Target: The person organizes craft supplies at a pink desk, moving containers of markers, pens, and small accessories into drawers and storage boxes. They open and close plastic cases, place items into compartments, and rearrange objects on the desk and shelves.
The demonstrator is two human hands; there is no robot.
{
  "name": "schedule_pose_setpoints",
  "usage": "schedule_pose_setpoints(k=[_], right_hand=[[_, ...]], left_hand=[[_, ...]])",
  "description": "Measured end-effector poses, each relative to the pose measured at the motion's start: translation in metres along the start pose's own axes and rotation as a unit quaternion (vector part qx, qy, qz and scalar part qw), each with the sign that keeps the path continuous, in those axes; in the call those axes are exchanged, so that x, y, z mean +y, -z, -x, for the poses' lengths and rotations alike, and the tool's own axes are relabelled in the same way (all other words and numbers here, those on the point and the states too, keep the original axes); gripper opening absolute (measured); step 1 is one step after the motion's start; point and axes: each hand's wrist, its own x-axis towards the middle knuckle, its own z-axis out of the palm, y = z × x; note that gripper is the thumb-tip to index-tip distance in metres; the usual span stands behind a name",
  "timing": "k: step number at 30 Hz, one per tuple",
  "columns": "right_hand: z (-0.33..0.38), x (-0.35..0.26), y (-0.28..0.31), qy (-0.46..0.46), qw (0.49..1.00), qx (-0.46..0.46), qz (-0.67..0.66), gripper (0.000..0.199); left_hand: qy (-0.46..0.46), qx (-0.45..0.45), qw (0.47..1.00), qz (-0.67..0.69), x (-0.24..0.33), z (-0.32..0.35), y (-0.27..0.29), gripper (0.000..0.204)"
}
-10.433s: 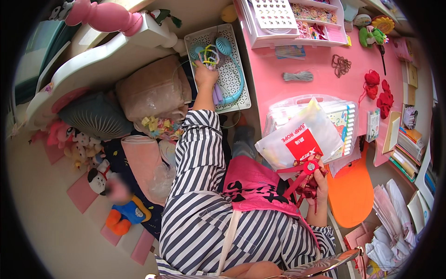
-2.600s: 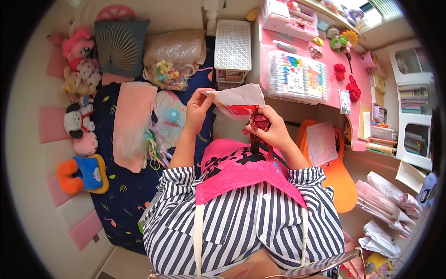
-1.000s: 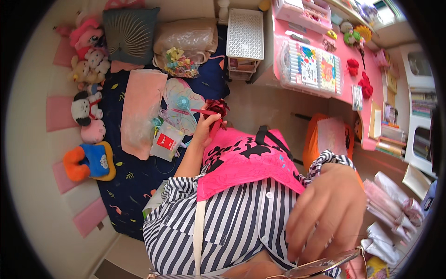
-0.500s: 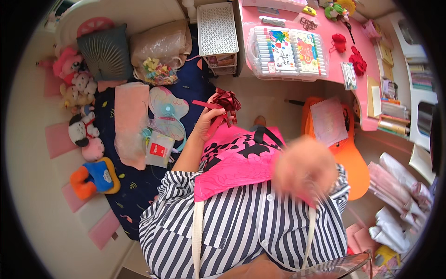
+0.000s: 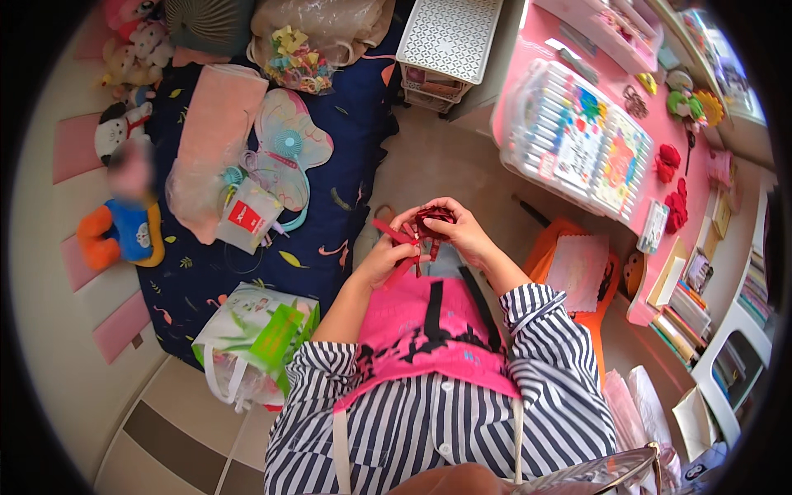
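Right hand (image 5: 464,233) has rejoined left hand (image 5: 388,252) on red ribbon bow (image 5: 426,227).

Head-worn fisheye, steeply downward; hands near

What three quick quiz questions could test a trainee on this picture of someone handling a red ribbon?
1. True or false: both hands are on the dark red ribbon bow.
2. Which lies on the pink desk? A) marker set, B) stuffed toy, C) green bag.
3. Fill in: the green and white bag sits to the person's ____ side.

Key:
1. True: left hand and right hand hold it together above the lap.
2. A: the clear marker set lies there; the orange and blue stuffed toy is by the dark blue blanket.
3. Left.
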Motion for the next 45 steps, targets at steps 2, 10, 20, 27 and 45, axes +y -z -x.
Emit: schedule_pose_setpoints(k=[2, 10, 20, 27, 45], right_hand=[[-0.041, 0.018, 0.018, 0.038, 0.998, 0.040, 0.019, 0.034], [-0.288, 0.036, 0.127, 0.282, 0.746, 0.234, 0.556, 0.038], [-0.423, 0.000, 0.168, 0.331, 0.580, 0.253, 0.701, 0.040], [-0.410, 0.003, 0.157, 0.381, 0.517, 0.244, 0.726, 0.035], [-0.458, -0.028, 0.183, 0.391, 0.484, 0.307, 0.720, 0.032]], left_hand=[[0.002, 0.050, 0.998, 0.026, -0.019, -0.012, 0.029, 0.067], [0.004, 0.145, 0.986, 0.076, -0.097, -0.087, 0.154, 0.066], [0.071, 0.136, 0.977, 0.145, -0.240, -0.116, 0.224, 0.060], [0.063, 0.140, 0.973, 0.171, -0.259, -0.119, 0.232, 0.060], [0.059, 0.155, 0.971, 0.173, -0.244, -0.135, 0.238, 0.055]])
